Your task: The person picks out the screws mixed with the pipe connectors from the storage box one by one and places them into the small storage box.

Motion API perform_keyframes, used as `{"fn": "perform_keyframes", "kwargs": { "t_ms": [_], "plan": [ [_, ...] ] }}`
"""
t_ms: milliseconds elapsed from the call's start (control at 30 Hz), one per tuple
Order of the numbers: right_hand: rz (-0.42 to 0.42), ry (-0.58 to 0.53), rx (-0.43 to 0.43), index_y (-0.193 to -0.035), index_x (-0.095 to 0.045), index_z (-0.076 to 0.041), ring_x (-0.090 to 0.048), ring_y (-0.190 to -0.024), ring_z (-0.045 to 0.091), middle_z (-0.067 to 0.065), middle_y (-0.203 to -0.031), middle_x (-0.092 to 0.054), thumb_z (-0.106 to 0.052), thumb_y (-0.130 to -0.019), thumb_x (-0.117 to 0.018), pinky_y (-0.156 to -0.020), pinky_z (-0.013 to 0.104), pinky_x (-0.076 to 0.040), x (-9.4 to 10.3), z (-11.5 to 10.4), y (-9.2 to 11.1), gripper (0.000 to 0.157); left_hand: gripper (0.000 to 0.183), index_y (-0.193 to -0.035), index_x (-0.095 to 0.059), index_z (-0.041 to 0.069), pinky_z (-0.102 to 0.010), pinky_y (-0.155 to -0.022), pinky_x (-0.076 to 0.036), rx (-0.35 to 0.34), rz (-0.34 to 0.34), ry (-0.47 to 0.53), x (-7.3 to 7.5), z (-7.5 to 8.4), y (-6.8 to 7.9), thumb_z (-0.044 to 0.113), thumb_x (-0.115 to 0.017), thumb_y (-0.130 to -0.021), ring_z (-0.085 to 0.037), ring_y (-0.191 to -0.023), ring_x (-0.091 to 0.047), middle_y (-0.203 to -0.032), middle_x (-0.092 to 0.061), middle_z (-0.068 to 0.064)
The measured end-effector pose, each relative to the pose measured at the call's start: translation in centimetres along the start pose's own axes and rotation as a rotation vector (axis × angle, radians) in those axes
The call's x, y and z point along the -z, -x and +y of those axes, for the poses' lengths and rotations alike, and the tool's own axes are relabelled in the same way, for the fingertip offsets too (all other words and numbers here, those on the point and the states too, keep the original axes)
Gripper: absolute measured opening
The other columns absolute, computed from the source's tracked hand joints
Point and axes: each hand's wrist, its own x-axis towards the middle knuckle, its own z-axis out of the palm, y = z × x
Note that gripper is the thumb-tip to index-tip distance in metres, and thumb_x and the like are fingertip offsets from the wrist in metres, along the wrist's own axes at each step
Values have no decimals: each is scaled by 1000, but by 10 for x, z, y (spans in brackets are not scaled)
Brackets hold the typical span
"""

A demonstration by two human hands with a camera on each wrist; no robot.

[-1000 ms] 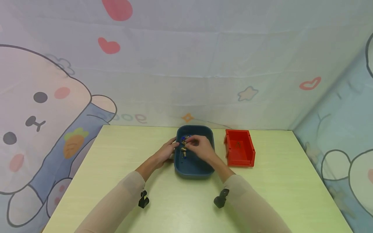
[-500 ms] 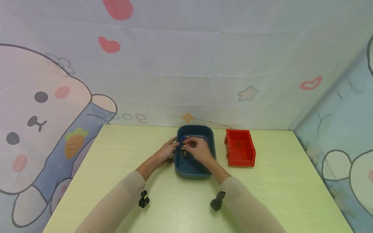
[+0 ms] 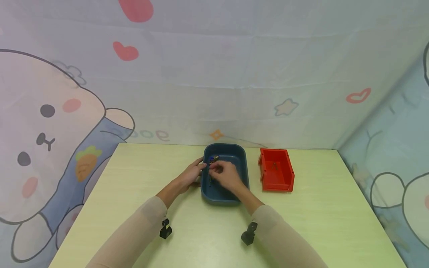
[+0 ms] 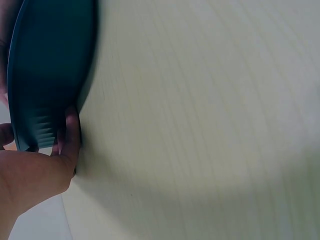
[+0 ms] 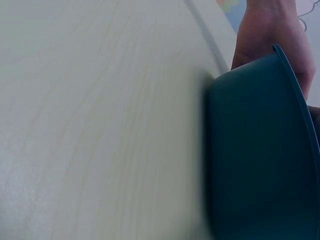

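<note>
Around the blue bin's (image 3: 218, 194) left edge clamp left fingers (image 3: 197, 161); right fingers' (image 3: 218, 163) hold, inside, is unclear.

Plastic, metal, cloth and wood grain.
The blue tray (image 3: 219, 193) looked like smooth plastic; the red bin (image 3: 277, 178), to its right, was glossier plastic. The small pieces (image 3: 216, 158) at the tray's left had a brassy metal gleam. The counter (image 3: 328, 193) showed smooth wood grain with a dull shine. The far backdrop (image 3: 214, 67) was matt, creased cloth, the sleeves (image 3: 134, 234) matt cloth too.
</note>
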Motion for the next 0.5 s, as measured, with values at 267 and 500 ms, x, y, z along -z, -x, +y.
{"fn": "perform_keyframes", "kwargs": {
  "t_ms": [267, 500],
  "plan": [
    [-28, 40, 1, -102, -80, -6, -69, -83, 15, 2, -89, -75, -10, -94, -80, -78, 32, -57, 0, 5, 0, 8, 61, -170, -24, 21, -49, -97, -55, 5, 2, -1, 0, 1, 0, 33, -42, -113, -38, -148, -45, -165, -42, -17],
    [-61, 66, -13, -103, -80, -3, -69, -82, 13, 2, -90, -76, -8, -94, -81, -79, 34, -58, 0, 6, 3, 10, 61, -170, -22, 19, -51, -100, -53, 5, -5, 12, -1, 1, 1, 31, -41, -114, -39, -149, -43, -165, -41, -18]
  ]
}}
